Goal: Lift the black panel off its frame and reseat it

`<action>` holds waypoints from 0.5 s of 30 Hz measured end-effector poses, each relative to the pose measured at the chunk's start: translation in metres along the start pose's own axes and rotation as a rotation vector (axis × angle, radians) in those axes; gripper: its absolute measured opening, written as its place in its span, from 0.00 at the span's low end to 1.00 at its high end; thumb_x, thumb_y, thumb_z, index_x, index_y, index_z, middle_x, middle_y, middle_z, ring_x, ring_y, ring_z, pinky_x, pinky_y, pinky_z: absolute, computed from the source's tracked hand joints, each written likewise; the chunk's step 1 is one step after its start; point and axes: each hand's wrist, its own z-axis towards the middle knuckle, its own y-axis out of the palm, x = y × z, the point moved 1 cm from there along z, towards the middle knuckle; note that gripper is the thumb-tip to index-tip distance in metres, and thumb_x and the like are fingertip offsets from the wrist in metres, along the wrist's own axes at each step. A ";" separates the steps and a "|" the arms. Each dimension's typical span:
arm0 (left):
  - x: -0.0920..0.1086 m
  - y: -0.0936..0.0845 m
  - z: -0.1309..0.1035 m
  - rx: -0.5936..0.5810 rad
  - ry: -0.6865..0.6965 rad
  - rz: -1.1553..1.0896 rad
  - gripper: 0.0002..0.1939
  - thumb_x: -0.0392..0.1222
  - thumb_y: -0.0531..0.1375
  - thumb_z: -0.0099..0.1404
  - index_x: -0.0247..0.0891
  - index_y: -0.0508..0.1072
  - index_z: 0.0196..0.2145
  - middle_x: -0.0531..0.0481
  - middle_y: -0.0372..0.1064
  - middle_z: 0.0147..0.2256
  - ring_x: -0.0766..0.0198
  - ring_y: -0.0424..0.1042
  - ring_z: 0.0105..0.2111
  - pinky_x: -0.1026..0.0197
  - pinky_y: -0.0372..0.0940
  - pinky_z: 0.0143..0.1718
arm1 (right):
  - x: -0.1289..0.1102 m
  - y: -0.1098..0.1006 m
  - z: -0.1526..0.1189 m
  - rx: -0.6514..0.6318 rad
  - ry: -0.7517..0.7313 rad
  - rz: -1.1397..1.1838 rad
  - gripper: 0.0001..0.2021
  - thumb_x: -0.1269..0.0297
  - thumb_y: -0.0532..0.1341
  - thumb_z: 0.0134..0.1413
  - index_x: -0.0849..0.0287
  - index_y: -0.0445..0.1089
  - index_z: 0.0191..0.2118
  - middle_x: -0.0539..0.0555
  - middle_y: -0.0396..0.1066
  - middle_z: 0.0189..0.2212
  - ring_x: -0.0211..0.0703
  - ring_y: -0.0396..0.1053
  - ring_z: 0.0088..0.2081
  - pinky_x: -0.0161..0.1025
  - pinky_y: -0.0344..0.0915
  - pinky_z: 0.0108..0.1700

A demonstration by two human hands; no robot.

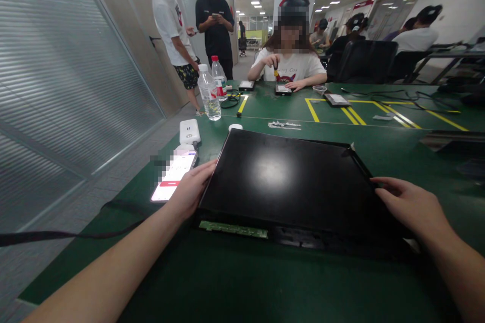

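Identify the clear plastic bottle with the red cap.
The farther clear plastic bottle, at picture right of the pair; the nearer clear plastic bottle has a white cap.

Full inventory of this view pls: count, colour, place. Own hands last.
Panel: 1, black, between both hands
Board strip: 1, green, panel's near edge
Phone: 1, lit pinkish-white, by left hand
Boxy device: 1, white, beyond phone
Bottles: 2, clear, white and red caps, beyond device
Scraps: several, whitish, beyond panel
Drive-like boxes: 3, silver-black, far side
Bowl: 1, clear, far side
Tool: 1, black-yellow, seated co-worker's hand
Strap: 1, black, left
Table surface: green, under panel
Blinds: grey, left
People: several, background
Left hand: 1, panel's left edge
Right hand: 1, panel's right edge
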 end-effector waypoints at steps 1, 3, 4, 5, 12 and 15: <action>-0.001 -0.001 0.000 -0.018 0.008 0.013 0.20 0.35 0.74 0.63 0.37 0.88 0.53 0.42 0.88 0.46 0.49 0.88 0.43 0.61 0.82 0.35 | -0.001 0.000 -0.001 -0.006 0.003 -0.002 0.25 0.45 0.57 0.40 0.47 0.84 0.40 0.55 0.80 0.34 0.60 0.76 0.37 0.53 0.70 0.43; -0.004 -0.004 0.000 -0.064 0.035 0.043 0.26 0.35 0.77 0.58 0.40 0.87 0.55 0.43 0.88 0.47 0.48 0.88 0.45 0.58 0.83 0.38 | -0.004 -0.001 -0.002 -0.019 0.005 -0.008 0.27 0.44 0.57 0.39 0.48 0.84 0.41 0.56 0.81 0.34 0.60 0.77 0.38 0.53 0.70 0.44; -0.005 -0.006 0.001 -0.087 0.057 0.058 0.28 0.35 0.78 0.57 0.41 0.87 0.56 0.43 0.88 0.48 0.47 0.88 0.46 0.58 0.83 0.40 | -0.005 -0.001 -0.003 -0.022 0.005 -0.012 0.28 0.44 0.56 0.39 0.48 0.84 0.41 0.56 0.81 0.35 0.61 0.77 0.38 0.54 0.70 0.44; -0.006 -0.007 0.001 -0.108 0.077 0.075 0.29 0.36 0.79 0.55 0.41 0.87 0.56 0.44 0.88 0.50 0.47 0.88 0.47 0.57 0.83 0.42 | -0.006 -0.002 -0.003 -0.024 0.005 -0.014 0.28 0.44 0.56 0.38 0.48 0.84 0.42 0.56 0.81 0.35 0.61 0.77 0.38 0.54 0.70 0.45; -0.005 -0.009 0.000 -0.155 0.145 0.139 0.36 0.44 0.84 0.50 0.44 0.86 0.57 0.43 0.87 0.53 0.39 0.85 0.55 0.47 0.82 0.54 | -0.009 -0.003 -0.005 -0.017 0.002 -0.017 0.29 0.44 0.55 0.37 0.49 0.84 0.41 0.57 0.80 0.33 0.61 0.76 0.37 0.54 0.70 0.45; -0.004 -0.009 0.000 -0.163 0.193 0.142 0.39 0.49 0.85 0.48 0.44 0.86 0.58 0.42 0.85 0.55 0.37 0.81 0.60 0.45 0.78 0.61 | -0.009 -0.002 -0.003 -0.012 0.019 -0.002 0.29 0.44 0.55 0.38 0.49 0.83 0.43 0.57 0.80 0.33 0.61 0.76 0.37 0.54 0.70 0.45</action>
